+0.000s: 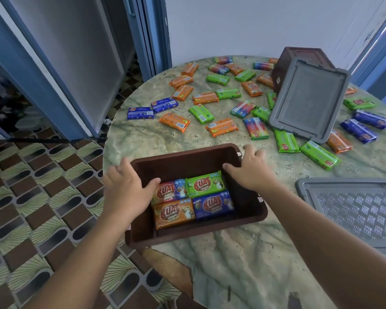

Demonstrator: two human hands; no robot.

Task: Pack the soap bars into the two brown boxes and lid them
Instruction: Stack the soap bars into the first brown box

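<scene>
A brown box [183, 156] stands at the near left edge of the round marble table [232, 253], partly overhanging it. Inside lie several wrapped soap bars: multicoloured, green [204, 184], orange [173, 212] and blue [213, 205]. My left hand [126, 188] grips the box's left wall, thumb inside. My right hand [251, 169] grips the right wall, thumb inside. A second brown box [299, 56] lies tipped at the back right, a grey lid [308, 101] leaning against it. Another grey lid [352, 204] lies flat at the right. Several loose soap bars [222, 127] are scattered across the table.
A blue door frame [54, 92] and patterned floor tiles [31, 197] are left of the table. A white wall rises behind it. Blue soap bars [363, 128] lie near the table's right edge.
</scene>
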